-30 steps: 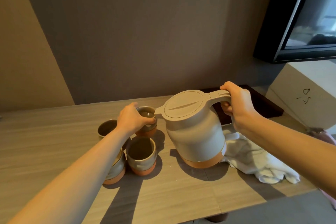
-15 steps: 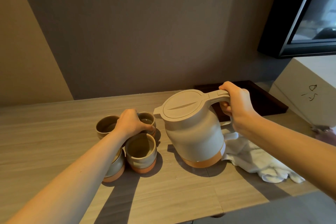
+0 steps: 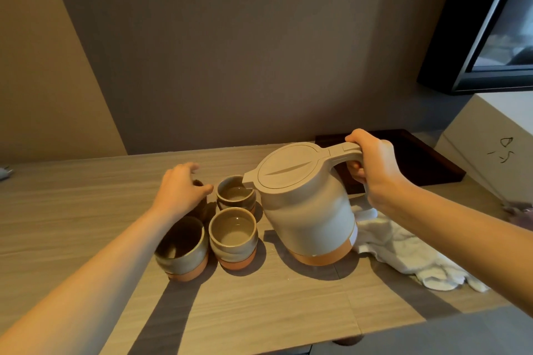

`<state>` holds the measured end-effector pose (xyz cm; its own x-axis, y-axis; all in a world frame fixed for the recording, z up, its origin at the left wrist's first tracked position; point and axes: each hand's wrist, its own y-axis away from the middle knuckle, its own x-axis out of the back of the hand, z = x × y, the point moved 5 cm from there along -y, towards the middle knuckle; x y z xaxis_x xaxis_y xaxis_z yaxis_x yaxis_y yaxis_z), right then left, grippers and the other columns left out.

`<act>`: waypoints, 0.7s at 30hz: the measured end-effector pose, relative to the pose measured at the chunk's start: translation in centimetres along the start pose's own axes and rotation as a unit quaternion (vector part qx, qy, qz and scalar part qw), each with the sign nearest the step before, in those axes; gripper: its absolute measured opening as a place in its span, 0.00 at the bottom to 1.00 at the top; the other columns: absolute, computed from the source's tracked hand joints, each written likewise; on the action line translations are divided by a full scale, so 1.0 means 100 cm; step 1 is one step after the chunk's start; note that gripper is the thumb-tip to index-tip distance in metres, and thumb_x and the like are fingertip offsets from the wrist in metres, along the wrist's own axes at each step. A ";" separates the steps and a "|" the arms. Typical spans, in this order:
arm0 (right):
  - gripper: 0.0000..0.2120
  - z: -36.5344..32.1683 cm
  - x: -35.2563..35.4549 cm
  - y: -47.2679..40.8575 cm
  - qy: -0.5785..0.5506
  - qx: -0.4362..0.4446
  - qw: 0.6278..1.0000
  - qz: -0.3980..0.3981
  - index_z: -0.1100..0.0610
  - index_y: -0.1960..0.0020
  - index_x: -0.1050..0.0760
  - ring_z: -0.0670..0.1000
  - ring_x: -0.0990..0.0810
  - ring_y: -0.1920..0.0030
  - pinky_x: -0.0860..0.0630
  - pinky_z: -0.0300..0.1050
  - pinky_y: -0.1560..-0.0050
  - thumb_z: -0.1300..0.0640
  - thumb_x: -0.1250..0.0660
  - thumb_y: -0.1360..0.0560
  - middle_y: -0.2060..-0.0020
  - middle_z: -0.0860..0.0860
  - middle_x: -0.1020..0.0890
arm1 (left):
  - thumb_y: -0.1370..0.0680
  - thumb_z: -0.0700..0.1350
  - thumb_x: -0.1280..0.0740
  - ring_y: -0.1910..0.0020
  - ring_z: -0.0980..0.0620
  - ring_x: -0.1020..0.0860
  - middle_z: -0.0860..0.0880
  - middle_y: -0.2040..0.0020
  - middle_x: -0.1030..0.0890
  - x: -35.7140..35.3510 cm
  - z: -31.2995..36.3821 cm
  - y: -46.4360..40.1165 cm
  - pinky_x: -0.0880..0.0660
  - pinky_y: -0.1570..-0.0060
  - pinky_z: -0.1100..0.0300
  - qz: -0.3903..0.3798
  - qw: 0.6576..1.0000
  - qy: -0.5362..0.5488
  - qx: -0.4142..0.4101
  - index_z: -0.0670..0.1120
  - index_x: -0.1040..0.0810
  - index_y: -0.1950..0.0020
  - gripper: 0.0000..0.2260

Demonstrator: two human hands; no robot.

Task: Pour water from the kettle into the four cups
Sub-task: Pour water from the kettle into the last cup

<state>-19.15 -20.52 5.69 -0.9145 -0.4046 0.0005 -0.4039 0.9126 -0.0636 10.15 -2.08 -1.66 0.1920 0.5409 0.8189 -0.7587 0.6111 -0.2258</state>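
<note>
Four glazed cups with orange bases stand in a tight square on the wooden table. The back-right cup and the front-right cup show liquid inside. The front-left cup looks dark inside. My left hand lies over the back-left cup and hides most of it, thumb against its right side. A beige kettle with an orange base stands right of the cups, leaning slightly left. Its spout reaches the back-right cup's rim. My right hand grips its handle.
A crumpled white cloth lies right of the kettle. Behind it is a dark tray, with a white box and a black screen at the far right. The wall is close behind. The table's front edge runs near the bottom.
My left hand let go of the back-right cup and moved left onto the back-left cup. The kettle stayed in my right hand, its spout still close to the back-right cup.
</note>
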 end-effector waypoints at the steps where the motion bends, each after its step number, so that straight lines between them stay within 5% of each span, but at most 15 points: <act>1: 0.15 0.000 -0.001 0.000 0.000 0.001 1.000 0.001 0.57 0.71 0.27 0.44 0.31 0.77 0.34 0.41 0.68 0.52 0.36 0.28 0.82 0.46 0.28 | 0.30 0.53 0.25 0.35 0.42 0.30 0.43 0.34 0.26 0.001 -0.011 -0.001 0.30 0.39 0.47 -0.015 1.000 -0.014 0.021 0.44 0.31 0.29 0.33; 7: 0.13 0.000 -0.010 0.001 0.002 -0.004 1.000 0.005 0.57 0.68 0.27 0.47 0.31 0.71 0.33 0.42 0.66 0.52 0.36 0.28 0.82 0.44 0.27 | 0.38 0.56 0.20 0.35 0.40 0.29 0.40 0.32 0.29 -0.003 -0.046 0.005 0.27 0.47 0.51 -0.098 0.984 0.026 0.147 0.41 0.38 0.27 0.47; 21: 0.14 0.000 -0.015 0.000 0.015 -0.006 1.000 0.011 0.57 0.68 0.26 0.47 0.29 0.70 0.32 0.42 0.65 0.51 0.36 0.27 0.81 0.44 0.26 | 0.37 0.46 0.19 0.44 0.41 0.25 0.40 0.42 0.25 -0.008 -0.051 0.013 0.27 0.54 0.52 -0.072 0.969 0.129 0.198 0.42 0.35 0.34 0.38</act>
<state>-17.76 -19.95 5.64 -0.9238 -0.3818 0.0291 -0.3829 0.9224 -0.0510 12.18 1.26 -5.31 0.4232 0.6244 0.6566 -0.8823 0.4489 0.1417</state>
